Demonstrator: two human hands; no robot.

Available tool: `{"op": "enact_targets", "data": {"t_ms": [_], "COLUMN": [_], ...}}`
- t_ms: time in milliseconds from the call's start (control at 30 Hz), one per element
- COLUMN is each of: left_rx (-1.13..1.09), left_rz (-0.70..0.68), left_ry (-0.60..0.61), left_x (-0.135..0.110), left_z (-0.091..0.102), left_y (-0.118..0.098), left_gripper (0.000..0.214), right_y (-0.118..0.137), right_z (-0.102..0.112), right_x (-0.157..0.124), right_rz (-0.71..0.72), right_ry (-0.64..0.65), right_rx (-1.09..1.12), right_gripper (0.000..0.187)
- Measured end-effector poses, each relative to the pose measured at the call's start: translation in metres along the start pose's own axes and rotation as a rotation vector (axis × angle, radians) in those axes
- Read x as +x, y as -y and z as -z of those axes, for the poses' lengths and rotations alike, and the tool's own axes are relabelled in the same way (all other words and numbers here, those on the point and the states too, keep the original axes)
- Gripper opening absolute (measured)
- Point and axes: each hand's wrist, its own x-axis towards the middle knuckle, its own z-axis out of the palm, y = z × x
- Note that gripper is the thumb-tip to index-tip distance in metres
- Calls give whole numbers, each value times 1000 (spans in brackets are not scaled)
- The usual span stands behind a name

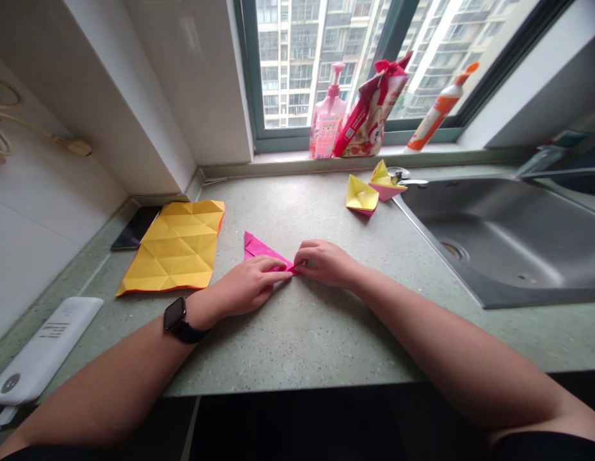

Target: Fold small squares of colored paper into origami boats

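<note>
A folded piece of pink paper (260, 248) lies on the countertop in front of me, its wide end at the left and a narrow point at the right. Stretched over its lower edge, my left hand (249, 283) presses the paper down with fingers laid out; a black watch (175, 315) is on that wrist. My right hand (326, 262) pinches the pointed right corner between thumb and fingers. Both sets of fingertips nearly meet there and cover part of the paper.
Creased yellow paper sheets (177, 246) partly cover a dark phone (137, 228) on the left. A white power bank (48, 349) lies nearer. Two folded yellow-and-pink paper pieces (362, 195) stand by the steel sink (499, 294). A pump bottle (327, 125) and other packages line the windowsill.
</note>
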Motion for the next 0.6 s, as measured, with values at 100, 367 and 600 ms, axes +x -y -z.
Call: {"op": "enact_targets", "data": {"t_ms": [100, 367, 600], "left_rx": [2, -7, 15], "left_rz": [5, 10, 8], "left_ry": [-1, -4, 9], "left_x": [0, -2, -2], "left_z": [0, -2, -3], "left_y": [0, 1, 2], "left_gripper": [46, 46, 48], "right_y": [0, 1, 1], "right_z": [0, 0, -1], "right_x": [0, 0, 1], "right_rz": [-6, -30, -46], "right_ry": [1, 7, 5], "right_rx": [-17, -26, -44], "right_gripper": [7, 8, 8]}}
